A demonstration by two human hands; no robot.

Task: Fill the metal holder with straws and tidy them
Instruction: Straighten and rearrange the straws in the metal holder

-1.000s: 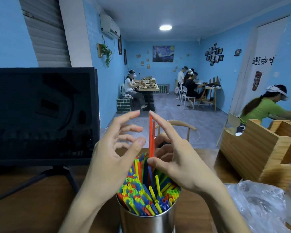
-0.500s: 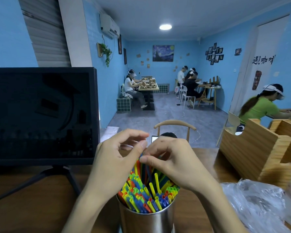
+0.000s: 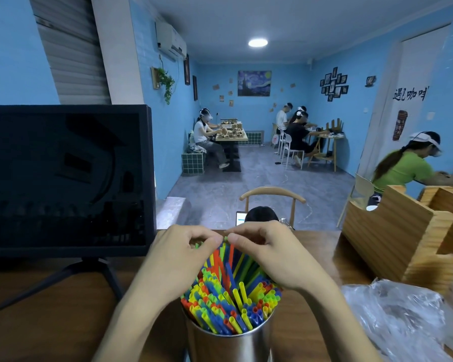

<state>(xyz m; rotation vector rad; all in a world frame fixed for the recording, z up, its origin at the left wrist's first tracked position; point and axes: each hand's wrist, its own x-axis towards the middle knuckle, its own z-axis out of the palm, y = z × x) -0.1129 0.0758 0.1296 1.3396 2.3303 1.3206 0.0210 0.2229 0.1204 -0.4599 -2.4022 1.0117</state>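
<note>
Dark monitor (image 3: 63, 178) on a tripod stand, far left of the wooden table (image 3: 50, 317). Bamboo organiser (image 3: 403, 239) at right, crumpled clear plastic bag (image 3: 403, 320) just in front of it. Room beyond busy with seated people; not relevant.

Metal holder (image 3: 228, 346) upright at the near table edge, centre-bottom, between the two forearms. Packed near full with coloured straws (image 3: 230, 301): yellow, green, blue, red. Near straws ends-up and fairly level; far ones leaning away and standing taller, fanned toward the hands.

Left hand (image 3: 178, 257) and right hand (image 3: 270, 254) meeting above the far side of the bundle, fingers curled, thumb and forefinger tips pinched at the tall straw tops. Both closed on straw ends, by the look of it; exact number of straws pinched not readable.

Handling, as judged: straws very light, thin-walled, smooth, springy. Easily kinked if squeezed mid-length or forced down against a crowded bottom. Best taken at the top ends, lightly, or pressed flat-palmed to level. Holder steel, stiff, probably steady, yet tippable if leaning straws pushed sideways.
</note>
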